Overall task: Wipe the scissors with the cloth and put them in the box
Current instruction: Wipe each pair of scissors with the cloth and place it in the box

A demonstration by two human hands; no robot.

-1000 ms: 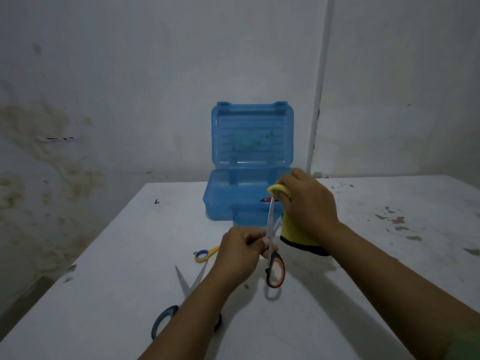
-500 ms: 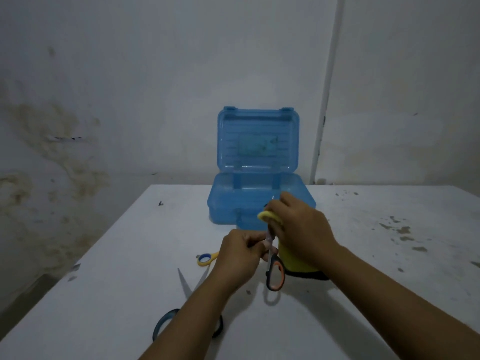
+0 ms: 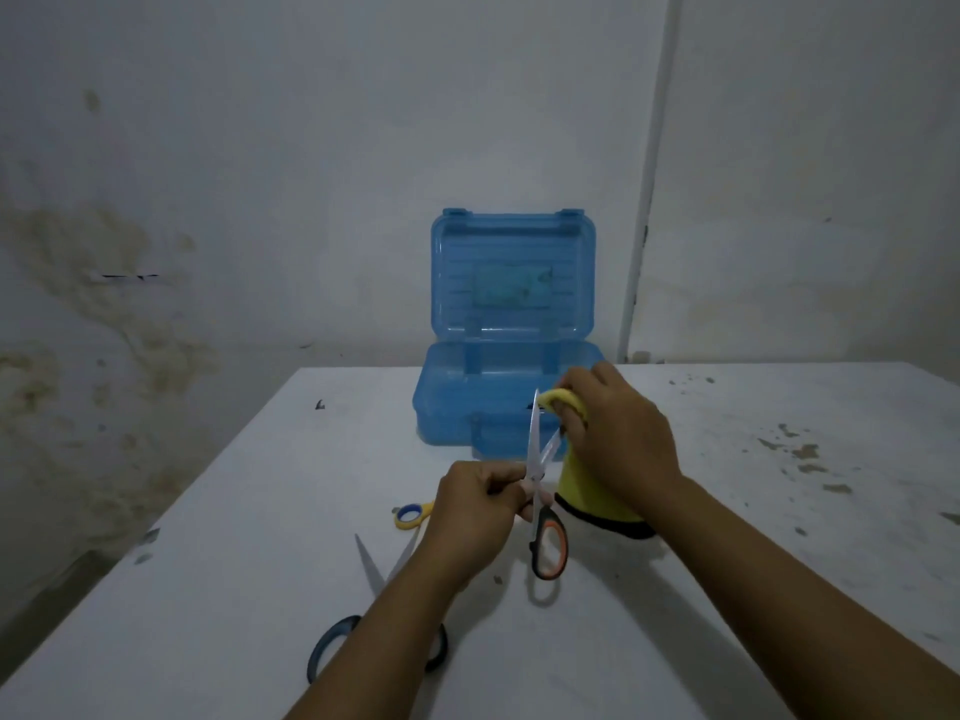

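Scissors (image 3: 540,480): orange-and-black handles, blades parted and pointing up and away from the viewer; being held above the bench, in front of the box.
Left hand (image 3: 475,511): curling its fingers around the scissors near the pivot, just above the handles; one handle loop is hanging free below the hand.
Right hand (image 3: 618,439): gripping the cloth and pressing it against the right-hand blade; fingers curled over the cloth's upper fold.
Cloth (image 3: 587,491): yellow with a dark lower edge, hanging down from the right hand; its lower edge is lying near the bench surface, though contact cannot be judged.
Box (image 3: 498,407): blue, translucent, standing open at the far edge of the bench with its lid upright; what is lying inside cannot be made out.
Second scissors (image 3: 374,605): dark blue-grey handles, lying open on the bench under the left forearm, blades pointing away from the viewer.
Third scissors (image 3: 410,514): yellow-and-blue handle loop showing just left of the left hand; the rest is being hidden by that hand.
Bench (image 3: 779,537): white, carrying brownish stains on its right side.
Wall (image 3: 260,174): pale, showing stains at the left.
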